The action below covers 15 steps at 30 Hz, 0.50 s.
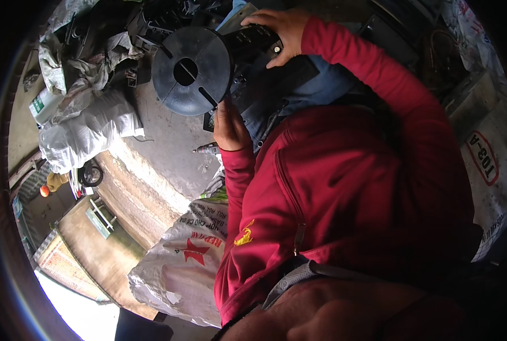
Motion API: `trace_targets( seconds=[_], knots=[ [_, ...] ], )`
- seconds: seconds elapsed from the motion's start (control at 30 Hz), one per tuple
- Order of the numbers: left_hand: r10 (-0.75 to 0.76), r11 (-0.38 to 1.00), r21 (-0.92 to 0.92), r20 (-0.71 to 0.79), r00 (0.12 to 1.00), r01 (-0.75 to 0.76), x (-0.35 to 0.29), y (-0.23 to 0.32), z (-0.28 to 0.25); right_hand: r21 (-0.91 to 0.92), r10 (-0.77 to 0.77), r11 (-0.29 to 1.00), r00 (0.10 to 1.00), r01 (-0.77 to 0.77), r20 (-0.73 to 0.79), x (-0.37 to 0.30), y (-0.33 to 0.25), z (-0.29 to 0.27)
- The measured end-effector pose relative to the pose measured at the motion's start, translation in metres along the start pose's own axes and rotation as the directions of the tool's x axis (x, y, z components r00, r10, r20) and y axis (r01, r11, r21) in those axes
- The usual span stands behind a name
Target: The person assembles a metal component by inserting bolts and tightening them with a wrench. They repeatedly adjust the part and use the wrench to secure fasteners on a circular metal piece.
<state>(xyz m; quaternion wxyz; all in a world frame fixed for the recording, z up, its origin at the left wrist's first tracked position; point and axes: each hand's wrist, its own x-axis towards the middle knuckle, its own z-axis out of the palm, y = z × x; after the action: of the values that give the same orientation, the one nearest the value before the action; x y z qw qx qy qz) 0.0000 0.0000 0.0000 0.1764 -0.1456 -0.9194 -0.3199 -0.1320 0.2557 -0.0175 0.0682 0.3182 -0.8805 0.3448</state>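
A black round disc [211, 65] with a centre hole and narrow slots faces up, joined to or set against a black block-shaped body [250, 38] on its right. My left hand [231, 128] is closed at the lower edge of the disc, its fingertips partly hidden behind the rim. Around the far end of the black body curls my right hand [285, 34], thumb on the near side and fingers over the top. A small shiny round piece [277, 49] shows beside that thumb. Both hands hold the part above my lap, over blue trousers [336, 79].
On the grey floor lies a small grey tool [208, 149] with a pointed tip. Dark parts [174, 14] are heaped beyond the disc. A stuffed white plastic bag [88, 133] lies to the left. White sacks [168, 278] stand near my left elbow and at the right [486, 165].
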Motion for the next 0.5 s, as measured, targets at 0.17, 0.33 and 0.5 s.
trace_targets(
  seconds=[0.17,0.33,0.5],
  knots=[
    [0.001,0.992,-0.122,-0.106,0.994,-0.014,0.001,0.027,-0.003,0.034,0.008,0.999,1.000,-0.009,0.019,-0.010,0.004,0.001],
    [0.068,0.996,0.067,-0.019,0.998,-0.066,-0.003,0.008,0.015,0.013,-0.048,0.999,0.997,0.049,-0.057,-0.002,-0.010,-0.014],
    [-0.022,1.000,-0.020,0.082,0.996,0.023,-0.002,0.012,-0.001,0.038,-0.017,0.999,0.999,0.018,-0.036,0.001,-0.014,-0.023]
  ],
)
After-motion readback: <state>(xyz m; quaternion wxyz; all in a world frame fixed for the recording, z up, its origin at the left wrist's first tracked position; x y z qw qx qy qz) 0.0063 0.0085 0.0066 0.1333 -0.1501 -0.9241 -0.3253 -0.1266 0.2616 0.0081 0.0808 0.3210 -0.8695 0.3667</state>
